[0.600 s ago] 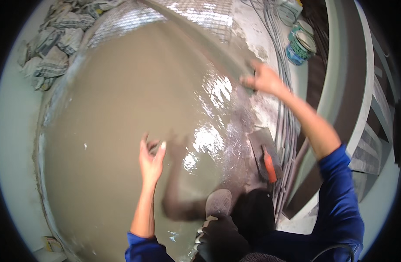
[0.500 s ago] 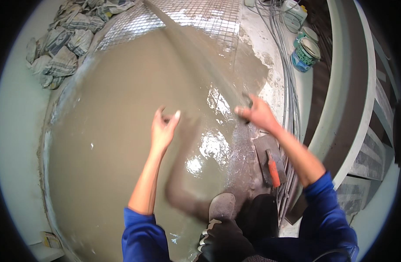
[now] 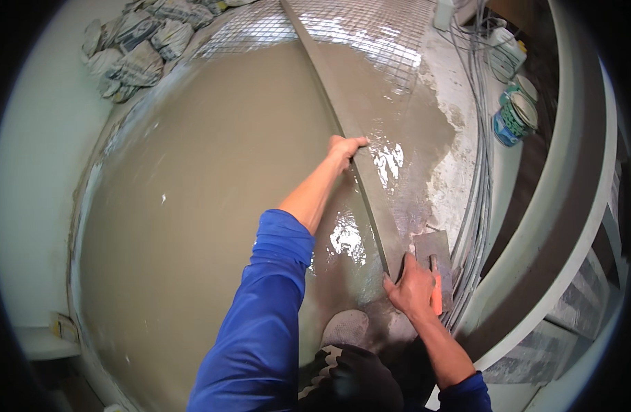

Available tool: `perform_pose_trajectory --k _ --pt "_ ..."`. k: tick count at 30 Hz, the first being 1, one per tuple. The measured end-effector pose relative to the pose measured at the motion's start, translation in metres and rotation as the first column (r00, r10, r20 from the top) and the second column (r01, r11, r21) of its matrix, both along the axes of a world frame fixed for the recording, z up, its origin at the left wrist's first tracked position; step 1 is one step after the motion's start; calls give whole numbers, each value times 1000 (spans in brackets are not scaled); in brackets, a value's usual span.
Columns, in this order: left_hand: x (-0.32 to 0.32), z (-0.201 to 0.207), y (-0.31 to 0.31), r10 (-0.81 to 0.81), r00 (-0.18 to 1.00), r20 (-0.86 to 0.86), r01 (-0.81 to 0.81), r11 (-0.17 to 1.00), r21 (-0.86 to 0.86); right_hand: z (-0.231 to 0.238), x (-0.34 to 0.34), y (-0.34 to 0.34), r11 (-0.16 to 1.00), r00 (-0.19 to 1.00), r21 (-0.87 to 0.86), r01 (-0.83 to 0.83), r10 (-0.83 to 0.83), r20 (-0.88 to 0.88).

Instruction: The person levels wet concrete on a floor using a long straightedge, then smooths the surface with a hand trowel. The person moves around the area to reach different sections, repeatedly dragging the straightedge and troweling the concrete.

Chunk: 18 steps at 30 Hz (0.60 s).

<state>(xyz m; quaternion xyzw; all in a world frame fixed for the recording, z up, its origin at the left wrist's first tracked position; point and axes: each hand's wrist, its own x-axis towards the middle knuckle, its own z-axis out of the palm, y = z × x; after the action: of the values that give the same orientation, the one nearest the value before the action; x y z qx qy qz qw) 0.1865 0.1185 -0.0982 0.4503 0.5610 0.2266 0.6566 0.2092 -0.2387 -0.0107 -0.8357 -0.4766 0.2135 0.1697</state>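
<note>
Wet mortar [image 3: 212,172] covers the floor [image 3: 449,185], mesh [image 3: 350,22] at twelve o'clock. Buckets [image 3: 513,125] stand at two, contents unclear. The left hand [image 3: 344,148] and right hand [image 3: 411,287] clasp a long bar [image 3: 374,196].

The floor [image 3: 442,185] carries a broad, smooth spread of wet grey-brown mortar [image 3: 205,172], glossy toward the right. Wire mesh [image 3: 260,31] lies exposed across the far end, its near edge running under the mortar. A long grey straightedge [image 3: 332,96] spans the mortar from the far mesh to the near right. There, beside the ragged mortar edge, lies a rectangular trowel [image 3: 432,250] with an orange handle. Grey cables [image 3: 481,185] run along the pale right strip; paint buckets [image 3: 511,123] stand farther right. Crumpled sacks [image 3: 140,65] are heaped at far left.
</note>
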Motion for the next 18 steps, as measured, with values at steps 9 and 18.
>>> perform_pose_trajectory --k 9,18 --pt "-20 -10 -102 117 988 -100 -94 973 209 -49 28 -100 974 955 111 -199 167 246" --pt "-157 31 -212 312 939 -145 -275 934 229 -45 -10 -166 925 913 -6 -380 377 155"
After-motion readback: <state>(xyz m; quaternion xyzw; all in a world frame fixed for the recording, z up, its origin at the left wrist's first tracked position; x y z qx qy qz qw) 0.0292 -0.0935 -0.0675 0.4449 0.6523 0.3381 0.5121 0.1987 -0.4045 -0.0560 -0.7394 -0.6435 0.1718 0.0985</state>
